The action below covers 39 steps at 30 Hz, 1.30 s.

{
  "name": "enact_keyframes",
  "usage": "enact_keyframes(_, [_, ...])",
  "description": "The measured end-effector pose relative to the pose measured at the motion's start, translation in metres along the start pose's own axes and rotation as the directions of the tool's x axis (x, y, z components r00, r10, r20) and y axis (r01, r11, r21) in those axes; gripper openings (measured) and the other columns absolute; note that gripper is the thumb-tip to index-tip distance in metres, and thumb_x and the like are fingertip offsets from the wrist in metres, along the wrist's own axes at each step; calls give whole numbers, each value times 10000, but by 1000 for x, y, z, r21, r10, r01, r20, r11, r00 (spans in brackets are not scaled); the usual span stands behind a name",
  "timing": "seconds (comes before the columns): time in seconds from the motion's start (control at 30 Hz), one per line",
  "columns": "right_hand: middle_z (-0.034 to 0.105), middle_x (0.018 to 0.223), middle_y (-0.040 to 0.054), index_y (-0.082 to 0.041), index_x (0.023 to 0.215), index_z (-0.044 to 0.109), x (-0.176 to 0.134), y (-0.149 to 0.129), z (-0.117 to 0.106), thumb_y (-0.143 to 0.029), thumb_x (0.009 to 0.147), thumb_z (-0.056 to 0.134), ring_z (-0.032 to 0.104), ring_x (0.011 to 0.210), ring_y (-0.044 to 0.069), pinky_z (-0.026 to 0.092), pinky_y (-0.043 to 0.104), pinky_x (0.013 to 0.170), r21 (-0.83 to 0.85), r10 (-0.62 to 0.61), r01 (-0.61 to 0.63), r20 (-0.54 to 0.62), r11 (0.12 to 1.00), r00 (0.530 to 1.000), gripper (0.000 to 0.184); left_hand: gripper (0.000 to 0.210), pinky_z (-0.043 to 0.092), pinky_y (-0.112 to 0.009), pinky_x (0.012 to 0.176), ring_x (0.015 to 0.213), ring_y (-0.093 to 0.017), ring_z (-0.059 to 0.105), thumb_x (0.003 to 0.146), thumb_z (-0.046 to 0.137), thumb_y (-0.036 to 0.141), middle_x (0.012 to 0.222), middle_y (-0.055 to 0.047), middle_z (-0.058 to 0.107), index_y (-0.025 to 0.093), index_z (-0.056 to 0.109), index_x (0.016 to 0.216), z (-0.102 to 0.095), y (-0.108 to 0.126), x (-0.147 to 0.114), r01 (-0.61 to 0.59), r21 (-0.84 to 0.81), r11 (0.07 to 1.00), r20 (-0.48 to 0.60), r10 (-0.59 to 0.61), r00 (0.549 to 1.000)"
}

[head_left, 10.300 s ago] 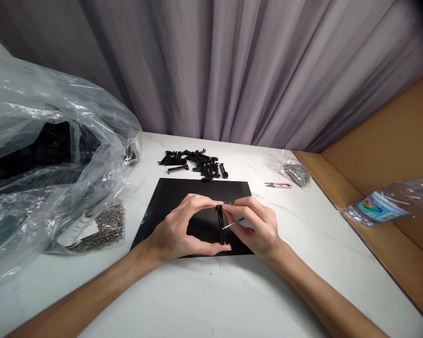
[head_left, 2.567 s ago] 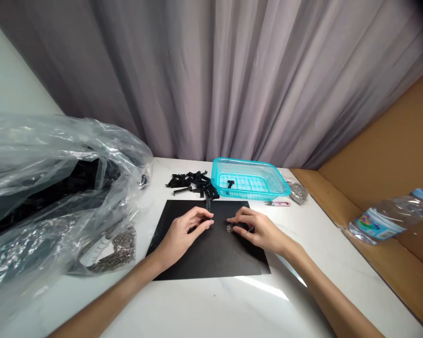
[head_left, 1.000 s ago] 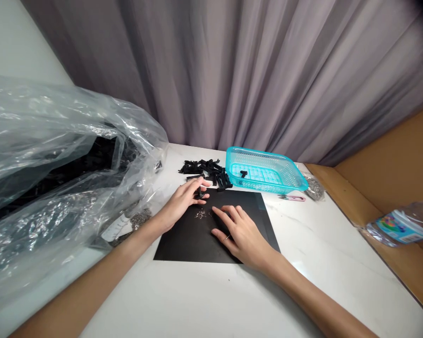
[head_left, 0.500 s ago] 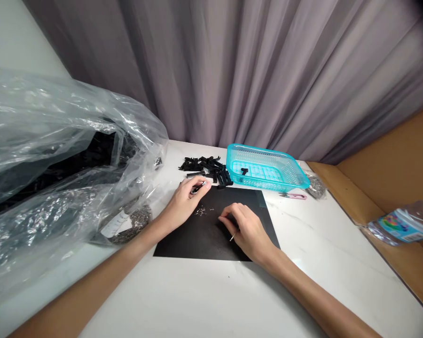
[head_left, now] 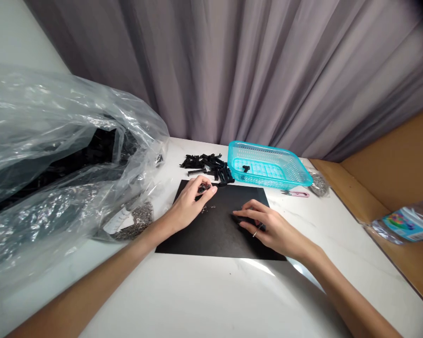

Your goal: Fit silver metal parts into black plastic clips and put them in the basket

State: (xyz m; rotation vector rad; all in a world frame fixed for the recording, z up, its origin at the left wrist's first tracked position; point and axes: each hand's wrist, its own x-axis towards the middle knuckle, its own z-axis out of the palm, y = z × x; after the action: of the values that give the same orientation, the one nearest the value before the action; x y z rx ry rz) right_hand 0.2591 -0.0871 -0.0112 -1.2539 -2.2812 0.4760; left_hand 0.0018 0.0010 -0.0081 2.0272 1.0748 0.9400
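Note:
My left hand [head_left: 189,203] is closed around a small black plastic part [head_left: 203,188] above the far left of the black mat [head_left: 218,239]. Beside its thumb lie tiny shiny metal pieces [head_left: 205,209] on the mat. My right hand [head_left: 268,223], with a ring on one finger, is over the mat's right side. Its fingers are bent around a dark elongated object [head_left: 248,220], whose kind I cannot make out against the mat. Behind my left hand is a pile of black plastic parts [head_left: 207,163].
A turquoise basket [head_left: 292,180] holds a black part [head_left: 246,168]. Pink-handled thread snips [head_left: 298,194] and a bag of small metal pieces [head_left: 319,184] lie near it. Large clear plastic bags [head_left: 56,108] and a labelled bag [head_left: 137,223] are left; a plastic bottle [head_left: 405,225] and cardboard [head_left: 384,173] are right.
My right hand has moved right, away from the metal pieces, and a dark elongated object now shows in its fingers. My left hand has shifted slightly right, still holding the black part.

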Motion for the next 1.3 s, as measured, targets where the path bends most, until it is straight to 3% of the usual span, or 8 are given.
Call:
enact_keyframes(0.13, [613, 1230, 96, -285, 1291, 709, -4, -3, -10, -268, 1068, 516, 650, 1028, 235, 579, 435, 916, -115, -75, 95, 161, 989, 984, 296, 170, 436, -439, 1107, 1144, -229, 572, 1044, 496, 406, 1134, -49, 570, 236, 508, 1047, 1, -2, -5, -134, 117, 984, 23, 132, 991])
enact_keyframes(0.33, [580, 1312, 125, -281, 1508, 525, -7, -16, -14, -207, 1060, 476, 590, 1107, 285, 563, 516, 968, -173, -62, 117, 295, 978, 954, 457, 250, 430, -483, 1167, 1299, -264, 581, 938, 694, 405, 1332, -84, 508, 233, 524, 1004, 3, 4, -11, -171, -33, 985, 139, 174, 975])
enact_keyframes(0.47, [546, 1354, 103, -337, 1530, 477, -6, -16, -4, -174, 1064, 466, 584, 1229, 258, 568, 444, 1021, -7, -45, 48, 256, 999, 966, 494, 340, 452, -498, 1167, 1360, -297, 542, 849, 789, 382, 1365, -97, 478, 243, 522, 1007, 5, 7, -16, -231, 4, 973, 231, 224, 947])
enact_keyframes(0.63, [558, 1351, 95, -305, 1466, 528, -2, -10, 3, -222, 1057, 535, 617, 1217, 233, 557, 428, 1065, 121, 17, -38, 164, 992, 986, 418, 577, 504, -520, 1148, 1341, -307, 546, 809, 823, 410, 1412, -107, 428, 292, 491, 1266, 8, 3, -20, -293, 78, 953, 315, 255, 914])
enact_keyframes(0.77, [560, 1320, 108, -287, 1449, 566, -2, -7, 0, -261, 1049, 564, 621, 1194, 240, 567, 437, 1048, 84, 9, -19, 125, 996, 992, 401, 727, 530, -523, 1144, 1334, -308, 561, 787, 841, 437, 1434, -108, 408, 307, 435, 1376, 8, -2, -18, -301, 48, 952, 299, 274, 914])
enact_keyframes(1.0, [573, 1320, 135, -279, 1503, 531, -3, -15, 4, -254, 1065, 513, 599, 1177, 279, 588, 472, 976, -94, -132, 152, 192, 984, 972, 439, 616, 502, -510, 1134, 1277, -294, 587, 753, 882, 381, 1328, -95, 542, 250, 564, 1265, 5, -3, -11, -254, 31, 967, 274, 236, 932])
enact_keyframes(1.2, [688, 985, 108, -172, 1038, 700, 4, -8, 13, -193, 1084, 444, 634, 863, 230, 574, 403, 772, -172, -165, 158, -30, 972, 986, 261, 672, 488, -499, 1087, 1238, -304, 578, 722, 901, 480, 1258, -76, 647, 239, 603, 1274, 4, -2, -10, -262, 118, 958, 315, 214, 925])
enact_keyframes(1.3, [702, 963, 88, -186, 993, 692, 5, -8, 12, -199, 1078, 478, 643, 835, 215, 555, 389, 757, -119, -130, 120, -88, 986, 988, 231, 693, 480, -497, 1087, 1231, -307, 589, 700, 911, 501, 1266, -70, 666, 249, 618, 1276, 5, -3, -9, -267, 116, 957, 334, 216, 917])
